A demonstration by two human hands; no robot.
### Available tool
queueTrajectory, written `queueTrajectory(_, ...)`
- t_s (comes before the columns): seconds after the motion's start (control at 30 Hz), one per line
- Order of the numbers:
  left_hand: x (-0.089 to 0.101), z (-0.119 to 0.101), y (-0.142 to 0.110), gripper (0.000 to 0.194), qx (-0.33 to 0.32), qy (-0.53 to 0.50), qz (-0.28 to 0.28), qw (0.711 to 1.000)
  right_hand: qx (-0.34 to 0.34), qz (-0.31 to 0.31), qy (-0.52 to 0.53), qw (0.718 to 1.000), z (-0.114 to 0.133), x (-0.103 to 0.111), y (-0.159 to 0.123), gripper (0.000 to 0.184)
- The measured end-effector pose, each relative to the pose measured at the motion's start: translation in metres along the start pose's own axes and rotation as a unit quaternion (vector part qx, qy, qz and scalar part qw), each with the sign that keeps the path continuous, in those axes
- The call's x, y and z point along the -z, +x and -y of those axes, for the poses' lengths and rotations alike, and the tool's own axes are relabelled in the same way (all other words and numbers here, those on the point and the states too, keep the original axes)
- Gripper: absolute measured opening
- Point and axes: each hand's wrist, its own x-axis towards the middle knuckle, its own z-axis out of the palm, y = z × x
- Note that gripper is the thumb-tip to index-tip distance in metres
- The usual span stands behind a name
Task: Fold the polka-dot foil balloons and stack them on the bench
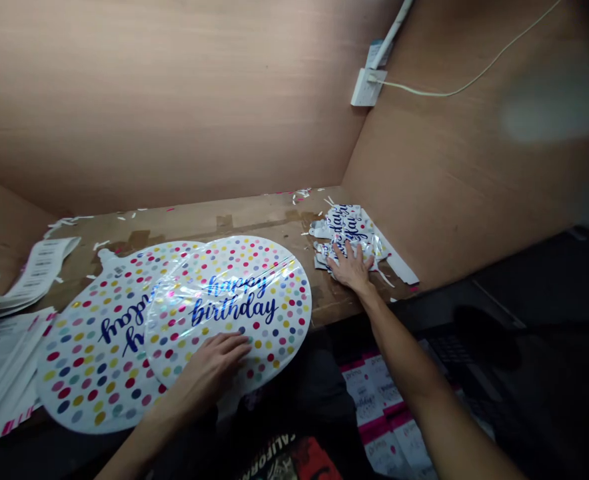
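Note:
A flat round foil balloon (284,293) with coloured dots and blue "happy birthday" lettering lies on the table. Beneath its left side, a second dotted foil balloon (89,373) lies partly covered, its lettering turned another way. My left hand (222,357) rests on the lower part of the top balloon, fingers stretched out flat. Over at the right, my right hand (350,267) lies with spread fingers on a pile of folded foil balloons (347,223) in the same dotted print. The undersides of both hands are hidden.
Brown cardboard (224,223) covers the table, with paper scraps along the back. Printed packaging sleeves (12,373) and a label strip (44,267) lie at the left. Wooden panels rise behind and at the sides, with a power socket (367,87). Pink-edged packets (379,400) sit below right.

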Motion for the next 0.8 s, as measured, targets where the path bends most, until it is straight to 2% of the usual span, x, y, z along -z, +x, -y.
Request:
queueTrajectory(0.1,-0.001,0.012,-0.031,0.048,-0.022,0.07,-0.007,0.997,0.007,0.009,-0.006,1.0,-0.004,-0.002,0.004,0.067)
queueTrajectory(0.17,-0.003,0.017,-0.044,0.067,-0.033,0.122,-0.002,0.992,0.014,0.007,-0.017,1.0,-0.006,-0.005,0.009,0.067)
queueTrajectory(0.23,-0.005,0.02,-0.051,0.08,-0.039,0.165,0.005,0.985,0.021,0.006,-0.03,0.999,-0.008,-0.007,0.019,0.067)
queueTrajectory(0.3,-0.01,0.021,-0.052,0.079,-0.044,0.193,0.0,0.98,0.033,0.014,-0.035,0.999,-0.01,-0.007,0.038,0.067)
queueTrajectory(0.47,-0.02,0.016,-0.028,0.069,-0.014,0.195,-0.007,0.981,0.093,0.051,-0.033,0.994,-0.008,0.007,0.105,0.065)
queueTrajectory(0.6,-0.019,0.0,0.006,0.062,0.044,0.131,0.004,0.99,0.115,0.065,-0.055,0.99,-0.003,0.029,0.146,0.067)
queueTrajectory(0.67,-0.015,-0.007,0.019,0.063,0.08,0.083,0.009,0.993,0.118,0.024,-0.064,0.991,0.005,0.041,0.151,0.069)
queueTrajectory(0.73,-0.009,-0.008,0.028,0.062,0.096,0.036,0.015,0.995,0.135,-0.055,-0.042,0.988,0.021,0.05,0.139,0.07)
queueTrajectory(0.8,-0.005,-0.002,0.035,0.041,0.094,0.001,0.02,0.995,0.182,-0.096,0.035,0.978,0.046,0.056,0.108,0.064)
